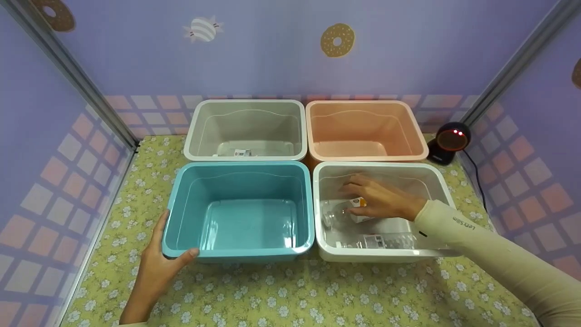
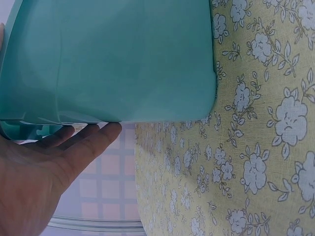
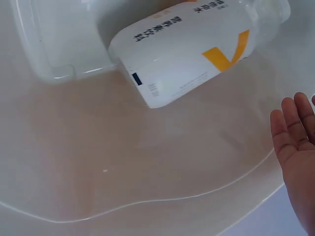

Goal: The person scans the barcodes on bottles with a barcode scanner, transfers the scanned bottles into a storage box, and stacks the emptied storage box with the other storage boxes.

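The right hand reaches into the white bin, slightly blurred, beside a bottle with a white and orange label. In the right wrist view this bottle lies on its side, and the hand is apart from it, its visible fingers fairly straight. A clear plastic bottle with a label lies along the bin's near side. At the near left corner of the blue bin, the left hand has its thumb on the front rim. Its fingers extend straight against the outer wall.
Behind stand a grey bin with a small labelled item inside and an orange bin. A black scanner with red lights and a cable stands at the right. Patterned walls enclose the flowered tabletop.
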### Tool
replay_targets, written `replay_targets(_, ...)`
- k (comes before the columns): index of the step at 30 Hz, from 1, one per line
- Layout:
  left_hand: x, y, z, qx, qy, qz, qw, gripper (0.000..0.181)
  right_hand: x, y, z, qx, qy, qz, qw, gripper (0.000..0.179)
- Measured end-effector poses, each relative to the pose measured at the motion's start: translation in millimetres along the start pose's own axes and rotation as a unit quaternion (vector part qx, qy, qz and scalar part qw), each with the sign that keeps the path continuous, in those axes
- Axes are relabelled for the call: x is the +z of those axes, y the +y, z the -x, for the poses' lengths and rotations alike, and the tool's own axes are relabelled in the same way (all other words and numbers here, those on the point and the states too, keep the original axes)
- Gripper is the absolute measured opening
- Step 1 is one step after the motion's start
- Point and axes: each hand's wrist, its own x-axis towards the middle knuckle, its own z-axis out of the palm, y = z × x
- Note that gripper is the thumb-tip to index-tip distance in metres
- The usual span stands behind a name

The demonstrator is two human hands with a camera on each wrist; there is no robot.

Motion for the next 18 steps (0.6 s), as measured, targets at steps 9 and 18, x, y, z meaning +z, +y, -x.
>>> replay_targets(9,-0.4,-0.4,0.3,-0.004,-0.001,-0.001,1.0,0.116,9,10,4.7,-0.036,0.02,-0.027,0.9988,0.045)
replay_targets(18,-0.3,0.2,0.0,-0.004,-0.001,0.001,1.0,0.116,20,17,9.3,-0.035,0.016,-0.03,0.9988,0.046)
